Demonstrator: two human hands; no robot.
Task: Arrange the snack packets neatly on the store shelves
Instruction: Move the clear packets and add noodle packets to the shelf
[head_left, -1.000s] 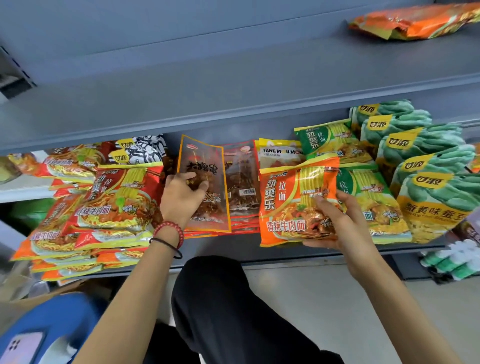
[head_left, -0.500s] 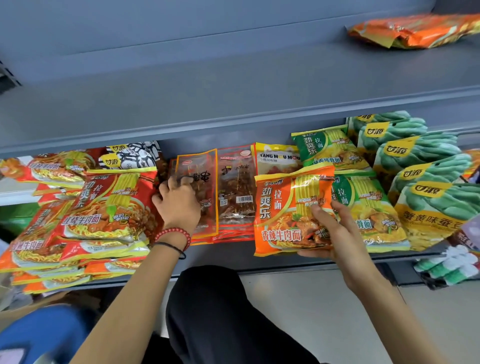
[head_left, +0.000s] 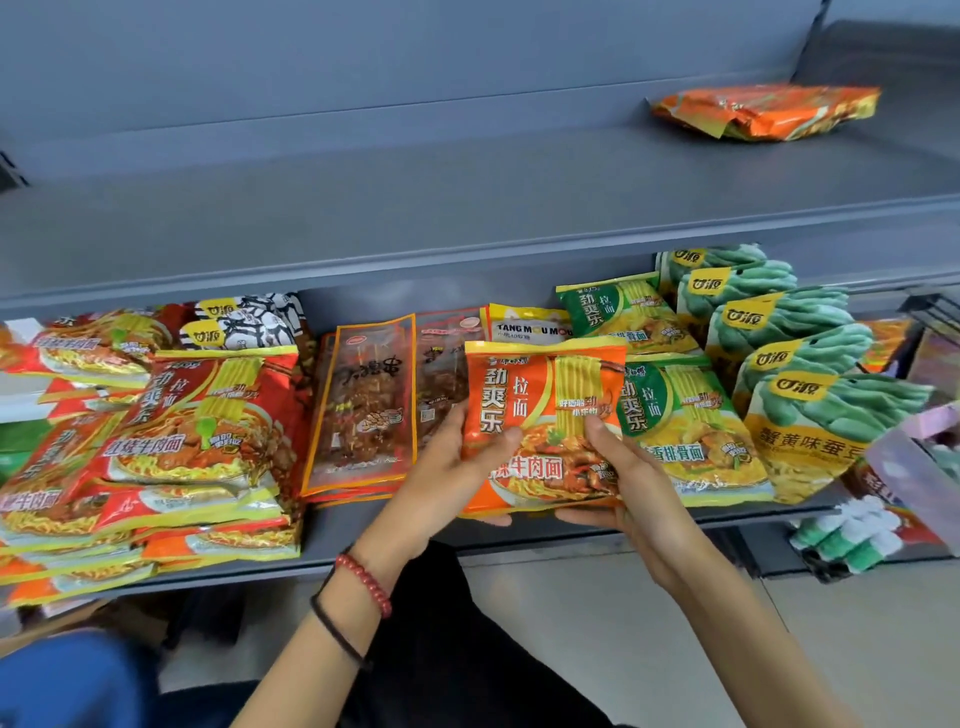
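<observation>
- Setting: a grey metal store rack, with a lower shelf (head_left: 363, 543) crowded with packets and an upper shelf (head_left: 415, 208) almost bare.
- Fingers: the left thumb (head_left: 500, 441) and the right thumb (head_left: 597, 432) press flat on the printed face of one orange noodle packet (head_left: 540, 410). The other fingers curl behind and under it and are mostly hidden.
- Hands: the left hand (head_left: 447, 470) grips the packet's left edge and the right hand (head_left: 623, 488) its lower right part (a red bead bracelet (head_left: 366, 579) sits on the left wrist).
- Position: the packet is held face-out just above the front of the lower shelf. It overlaps the clear meat-snack packets (head_left: 363, 405) on its left and the green noodle packets (head_left: 691, 431) on its right.
- Done, by appearance: red noodle packets (head_left: 197, 415) are stacked at the left, and green-and-yellow snack bags (head_left: 831, 415) stand in an overlapping row at the right.
- Left, by judgement: the held packet has no place yet. Its likely group is the orange packets (head_left: 763, 111) lying on the upper shelf, well apart.
- Count:
  - one held orange packet
  - two green noodle packets
  - five green-and-yellow bags
  - two clear packets on top, with more edges beneath
  - two black-and-white packets (head_left: 249, 322)
  - one yellow packet (head_left: 530, 326)
  - the red stack is too overlapped to count
</observation>
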